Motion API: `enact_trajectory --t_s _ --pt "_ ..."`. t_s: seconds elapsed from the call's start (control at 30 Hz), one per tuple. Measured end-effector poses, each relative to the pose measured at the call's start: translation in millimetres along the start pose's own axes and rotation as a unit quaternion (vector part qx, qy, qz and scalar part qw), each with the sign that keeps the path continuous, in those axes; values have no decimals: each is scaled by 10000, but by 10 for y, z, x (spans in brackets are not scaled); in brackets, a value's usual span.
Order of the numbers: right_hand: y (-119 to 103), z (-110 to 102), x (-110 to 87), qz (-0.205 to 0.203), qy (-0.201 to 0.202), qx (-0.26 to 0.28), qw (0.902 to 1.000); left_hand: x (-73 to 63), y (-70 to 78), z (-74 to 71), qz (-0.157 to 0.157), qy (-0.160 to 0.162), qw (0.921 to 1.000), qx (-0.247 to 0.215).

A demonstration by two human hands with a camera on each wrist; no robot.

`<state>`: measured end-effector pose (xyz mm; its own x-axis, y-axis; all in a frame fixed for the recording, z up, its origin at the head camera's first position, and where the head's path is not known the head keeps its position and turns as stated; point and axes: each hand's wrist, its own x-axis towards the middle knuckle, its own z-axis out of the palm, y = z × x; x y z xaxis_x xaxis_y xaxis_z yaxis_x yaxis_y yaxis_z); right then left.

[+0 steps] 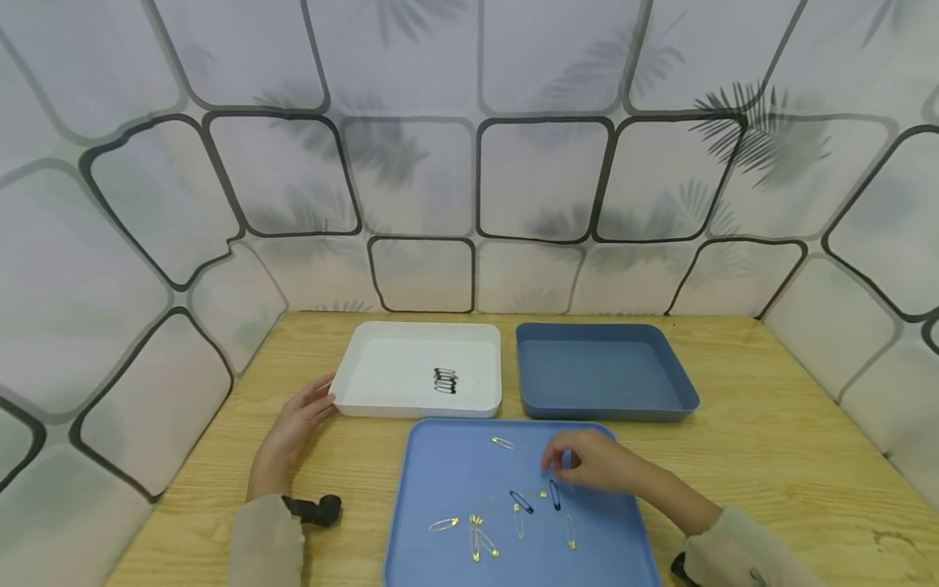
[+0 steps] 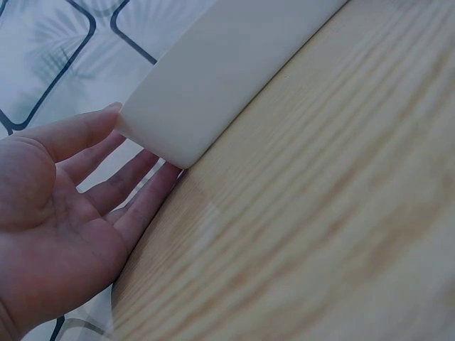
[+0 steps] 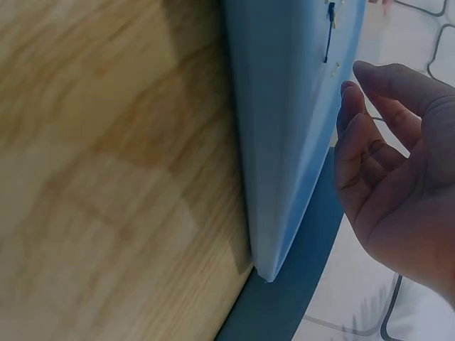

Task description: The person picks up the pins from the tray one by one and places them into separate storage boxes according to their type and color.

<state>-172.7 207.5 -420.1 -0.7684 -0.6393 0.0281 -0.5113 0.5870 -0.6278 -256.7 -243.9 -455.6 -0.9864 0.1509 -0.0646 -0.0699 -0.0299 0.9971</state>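
At the near left corner of the white tray (image 1: 418, 411), my left hand (image 1: 296, 428) touches the wall with fairly straight fingers; the left wrist view has the thumb near the rim and fingertips lower down. My right hand (image 1: 592, 458) hovers over the light blue tray (image 1: 447, 444), fingers loosely bent, with nothing visible between thumb and fingertips (image 3: 362, 67). Just below it lies a black safety pin (image 1: 555, 495), and a second black safety pin (image 1: 522, 500) is to its left. Several gold safety pins (image 1: 443, 525) are scattered around them.
A small group of black safety pins (image 1: 444, 381) lies side by side in the white tray. To its right stands a dark blue tray (image 1: 605, 371), behind the light blue one. All three trays are on a wooden table (image 1: 352, 505), with a patterned curtain (image 1: 421, 179) around it.
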Motion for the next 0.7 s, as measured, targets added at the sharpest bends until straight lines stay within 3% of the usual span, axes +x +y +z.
enact_trajectory --t_s 0.37,0.7 --pt "84 49 6 189 -247 -54 9995 -10 21 9 -159 70 9998 112" --pt "97 62 8 118 -243 -316 9991 -8 13 -3 75 -27 9999 102"
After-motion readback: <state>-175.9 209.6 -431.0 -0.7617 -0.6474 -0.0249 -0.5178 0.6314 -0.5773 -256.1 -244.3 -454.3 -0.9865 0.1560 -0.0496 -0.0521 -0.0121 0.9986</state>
